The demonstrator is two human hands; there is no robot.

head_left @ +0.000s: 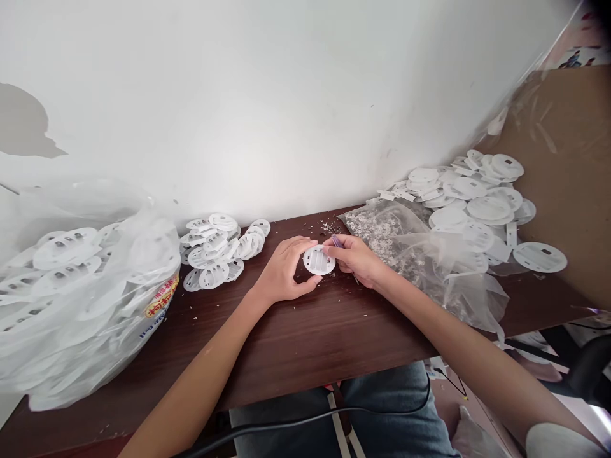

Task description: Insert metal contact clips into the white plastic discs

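- The left hand [285, 270] curves around the edge of a white disc [319, 260], its fingers narrowed to the width of the disc, with the thumb at the lower edge and the other fingers at the upper left.
- The right hand [358, 257] comes in from the other side, its thumb against the upper right of the same disc, its fingers closed around a purple stick [337, 241] (mostly hidden by the hand, so its full shape cannot be told).
- The disc is between the 2 hands, near the middle of the brown counter [286, 343]; its slotted face shows, and whether its underside touches the wood cannot be told.
- Just beyond the hands, small scraps [329, 226] lie scattered on the counter (a few more specks dot the wood nearer the person).
- Left of the left hand, a pile of discs [214, 248] lies loosely stacked near the white wall [286, 108].
- Farther left, a big see-through bag [90, 305] bulges with more discs (red, yellow and blue print shows on its side).
- To the right of the right hand, a clear plastic bag [382, 232] lies flat, with many tiny pale pieces in it.
- Behind and beside that, a larger heap of discs [477, 197] spreads toward a cardboard panel [568, 165].
- Below the counter edge, a black cable [286, 421] crosses in front of the person's jeans [391, 407].
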